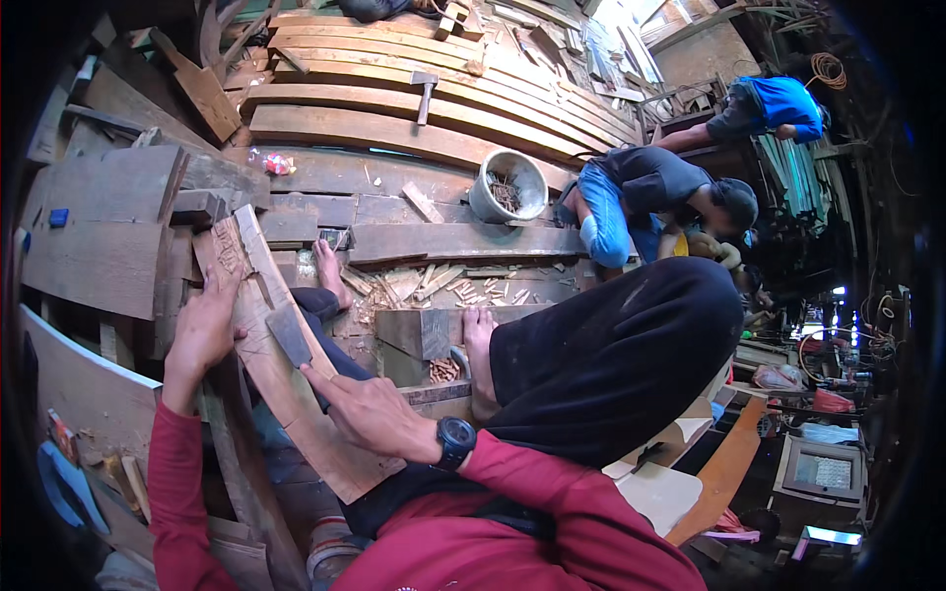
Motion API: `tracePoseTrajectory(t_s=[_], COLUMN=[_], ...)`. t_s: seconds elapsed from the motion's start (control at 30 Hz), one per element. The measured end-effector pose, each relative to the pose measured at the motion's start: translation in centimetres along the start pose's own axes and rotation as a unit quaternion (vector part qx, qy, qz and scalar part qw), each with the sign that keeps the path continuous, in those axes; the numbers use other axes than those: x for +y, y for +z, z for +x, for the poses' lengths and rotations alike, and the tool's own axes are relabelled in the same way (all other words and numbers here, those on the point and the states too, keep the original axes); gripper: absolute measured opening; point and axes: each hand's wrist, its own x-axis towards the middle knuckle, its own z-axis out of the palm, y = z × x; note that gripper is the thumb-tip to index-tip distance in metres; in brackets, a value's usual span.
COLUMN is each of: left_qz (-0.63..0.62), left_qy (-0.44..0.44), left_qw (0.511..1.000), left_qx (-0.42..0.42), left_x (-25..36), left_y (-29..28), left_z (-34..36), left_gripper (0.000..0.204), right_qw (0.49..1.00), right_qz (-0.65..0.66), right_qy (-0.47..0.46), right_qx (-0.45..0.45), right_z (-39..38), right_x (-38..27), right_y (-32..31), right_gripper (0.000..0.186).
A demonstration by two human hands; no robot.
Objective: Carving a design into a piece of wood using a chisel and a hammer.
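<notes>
A long, pale wooden board [296, 409] slants across my lap, with its far end rough and carved. My left hand [205, 320] grips the board's left edge near that end, fingers bent over the wood. On the board's upper face lies a tool with a flat grey metal blade [288, 335]. Over its near end is my right hand [379, 414], closed, with the index finger stretched toward the blade. Any handle is hidden under that hand, so the exact kind of tool cannot be made out. A dark wristwatch [455, 443] sits on my right wrist.
Beyond my feet stands a pale bucket [507, 187] holding thin brown pieces. A hammer [424, 96] rests on long planks [335, 126]. Wood chips [493, 293] litter the floor near a wooden block [412, 335]. Two people [660, 192] [769, 106] bend over at the right.
</notes>
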Motion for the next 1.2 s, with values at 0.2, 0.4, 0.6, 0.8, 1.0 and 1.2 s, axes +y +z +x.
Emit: tracePoseTrajectory(t_s=[0.2,0.4,0.6,0.8,1.0,1.2], left_qz=[-0.003,-0.009,-0.019,-0.024,-0.016,-0.015], left_qy=[0.010,0.012,0.015,0.009,0.009,0.004], left_qw=[1.000,0.999,0.999,0.999,0.999,1.000], left_qx=[0.028,0.029,0.032,0.036,0.027,0.026], left_x=[-0.7,-0.1,-0.5,-0.8,-0.9,-0.1], left_y=[0.4,0.2,0.5,0.6,0.3,-0.2], left_z=[-0.2,-0.2,-0.1,-0.2,-0.1,-0.2], left_gripper=[0.101,0.100,0.101,0.101,0.101,0.100], right_qw=[1.000,0.995,0.992,0.993,0.997,0.994], right_qz=[0.017,0.057,0.084,0.086,0.038,0.052], right_qy=[-0.010,-0.014,-0.026,-0.036,-0.043,-0.070], right_qx=[0.020,0.081,0.093,0.067,0.055,0.072], right_z=[-0.3,0.0,0.2,-0.1,-0.2,-0.5], right_x=[-0.3,-0.2,-0.7,-1.0,-1.0,-0.8], right_y=[0.2,0.2,-0.2,-0.3,-0.2,0.2], right_gripper=[0.066,0.066,0.062,0.054,0.046,0.044])
